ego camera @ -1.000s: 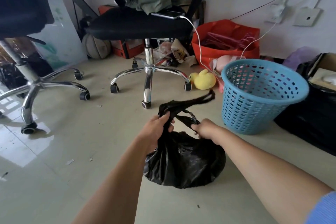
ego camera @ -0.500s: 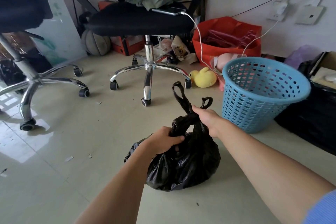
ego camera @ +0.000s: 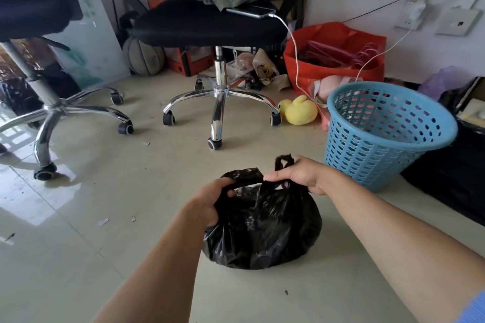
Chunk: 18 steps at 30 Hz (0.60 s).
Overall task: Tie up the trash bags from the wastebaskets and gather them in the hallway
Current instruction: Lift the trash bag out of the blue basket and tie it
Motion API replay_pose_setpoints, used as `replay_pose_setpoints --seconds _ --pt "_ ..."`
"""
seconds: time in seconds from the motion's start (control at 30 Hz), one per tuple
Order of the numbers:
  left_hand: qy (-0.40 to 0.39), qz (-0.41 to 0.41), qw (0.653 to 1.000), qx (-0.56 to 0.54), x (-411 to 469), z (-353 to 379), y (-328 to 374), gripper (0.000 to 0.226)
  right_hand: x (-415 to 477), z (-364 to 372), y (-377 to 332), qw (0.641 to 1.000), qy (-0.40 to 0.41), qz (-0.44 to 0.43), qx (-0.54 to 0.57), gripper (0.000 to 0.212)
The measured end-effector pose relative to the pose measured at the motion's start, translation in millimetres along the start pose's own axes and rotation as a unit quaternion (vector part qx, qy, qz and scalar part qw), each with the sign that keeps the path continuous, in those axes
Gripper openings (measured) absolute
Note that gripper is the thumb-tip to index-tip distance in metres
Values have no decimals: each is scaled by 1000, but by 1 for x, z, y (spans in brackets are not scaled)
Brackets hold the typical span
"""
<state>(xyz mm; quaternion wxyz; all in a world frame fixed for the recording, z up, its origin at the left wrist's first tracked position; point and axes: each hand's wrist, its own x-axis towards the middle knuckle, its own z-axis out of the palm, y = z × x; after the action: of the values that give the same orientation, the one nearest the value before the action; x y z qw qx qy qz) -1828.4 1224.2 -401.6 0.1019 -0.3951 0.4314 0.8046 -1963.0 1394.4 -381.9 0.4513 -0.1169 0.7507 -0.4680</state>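
Both forearms bare, light-blue sleeve (ego camera: 474, 308) on R arm

The right hand (ego camera: 301, 176) dropped from its raised hold and shifted toward the right of the frame, so the trash bag (ego camera: 267, 231)'s tall handles sank — only a short loop (ego camera: 284, 161) stuck up behind it. The left hand (ego camera: 210, 202) rose from the bag's side to its top edge.

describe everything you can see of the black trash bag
The black trash bag is thin, glossy, crinkled plastic, bulging and resting on the pale floor near the blue basket. Its top is gathered, with no finished knot visible. The left hand grips one handle, the right hand holds the other, whose loop sticks up behind it.
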Motion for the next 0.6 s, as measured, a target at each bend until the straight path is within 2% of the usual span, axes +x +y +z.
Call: replay_pose_setpoints --seconds 0.1,0.2,0.27,0.37,0.47,0.53,0.6 --pt "-31 11 999 29 -3 9 3 13 8 7 9 976 152 -99 -119 25" --pt "-52 40 990 125 -6 15 3 21 12 9 14 926 257 -154 -230 27" --pt "-62 57 977 198 -6 16 3 34 10 9 15 897 298 -179 -273 26" --pt "24 103 947 305 -3 23 2 41 12 11 18 880 318 -216 -279 26" --pt "148 158 901 376 7 26 0 30 17 13 20 893 302 -237 -234 34" --pt "202 182 880 391 10 25 -1 16 19 15 21 901 286 -248 -211 39" --pt "251 208 873 363 10 24 1 9 18 19 21 909 266 -259 -188 38"
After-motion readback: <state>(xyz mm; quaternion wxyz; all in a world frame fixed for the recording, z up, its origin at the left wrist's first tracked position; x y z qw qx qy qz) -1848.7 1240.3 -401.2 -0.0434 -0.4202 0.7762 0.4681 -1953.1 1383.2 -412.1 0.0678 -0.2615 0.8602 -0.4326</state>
